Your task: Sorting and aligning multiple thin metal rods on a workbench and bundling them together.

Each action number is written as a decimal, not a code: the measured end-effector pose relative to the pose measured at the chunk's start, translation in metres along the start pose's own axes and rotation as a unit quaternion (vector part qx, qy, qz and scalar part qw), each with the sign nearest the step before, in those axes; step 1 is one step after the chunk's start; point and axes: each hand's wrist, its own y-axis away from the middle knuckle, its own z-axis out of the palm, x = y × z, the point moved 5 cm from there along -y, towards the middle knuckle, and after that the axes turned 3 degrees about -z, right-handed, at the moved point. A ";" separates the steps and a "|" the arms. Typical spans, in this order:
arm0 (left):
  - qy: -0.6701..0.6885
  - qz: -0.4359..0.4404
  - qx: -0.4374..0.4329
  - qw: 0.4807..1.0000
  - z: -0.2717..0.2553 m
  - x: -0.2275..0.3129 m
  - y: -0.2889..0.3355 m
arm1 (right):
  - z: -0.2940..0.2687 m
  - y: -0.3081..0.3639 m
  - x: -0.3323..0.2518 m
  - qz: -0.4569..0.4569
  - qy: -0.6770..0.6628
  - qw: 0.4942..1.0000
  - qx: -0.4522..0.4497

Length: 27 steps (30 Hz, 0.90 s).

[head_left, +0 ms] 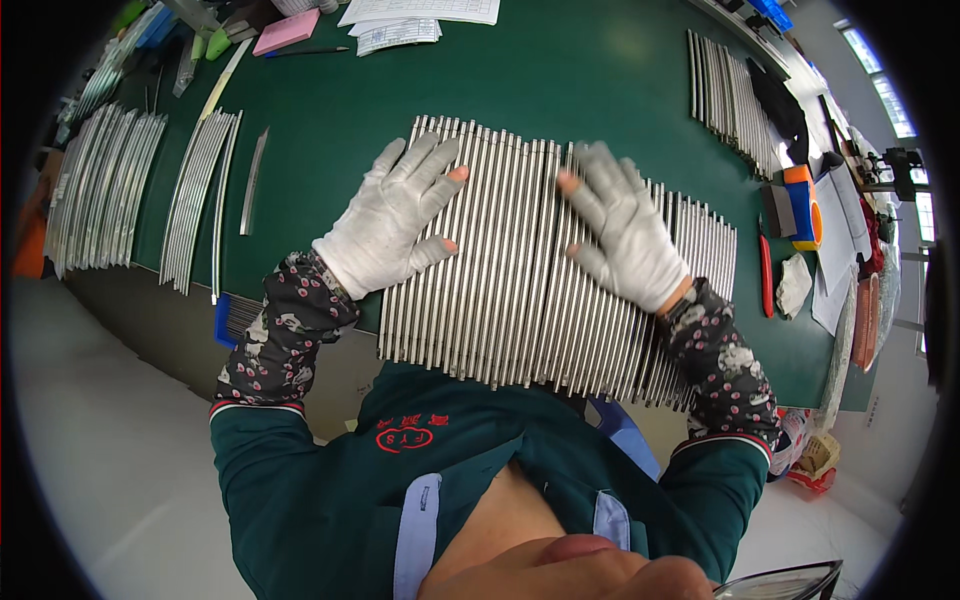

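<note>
A wide row of slim metal rods (490, 270) lies side by side on the green table, their near ends sticking out past its front edge. My left hand (390, 215), in a pale glove with bare thumb and index tips, rests spread on the left part of the row. Over the right part is my right hand (625, 230), gloved the same way, fingers apart and slightly blurred at the tips. Whether it touches the rods or hovers just above them, I cannot tell. Neither hand grips anything. The rods' far ends form an uneven line, stepping lower toward the right.
More rods lie in bundles at the left (110, 190), beside them (195, 200) and at the far right (730, 100). Red-handled pliers (766, 270), an orange-and-blue tool (803, 208) and a crumpled white cloth (794, 285) sit at the right. Papers (420, 12) and a pink pad (287, 32) lie at the back.
</note>
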 end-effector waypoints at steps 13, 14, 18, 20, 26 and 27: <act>0.012 0.029 -0.046 0.998 -0.010 0.032 -0.018 | -0.012 0.019 -0.020 -0.037 -0.026 0.996 -0.075; 0.006 0.038 -0.064 0.997 -0.010 0.041 -0.024 | -0.010 0.018 -0.020 -0.042 -0.030 0.996 -0.066; 0.068 0.071 -0.082 0.992 -0.004 0.071 -0.047 | -0.015 0.020 -0.018 -0.029 -0.053 0.995 -0.078; 0.084 0.098 -0.064 0.990 0.003 0.078 -0.051 | -0.030 0.029 -0.008 0.003 -0.100 0.995 -0.022; 0.071 0.128 -0.108 0.983 0.021 0.078 -0.052 | -0.070 0.129 0.086 0.319 0.074 0.926 0.186; 0.073 0.126 -0.108 0.983 0.021 0.077 -0.051 | -0.073 0.148 0.106 0.393 0.148 0.898 0.132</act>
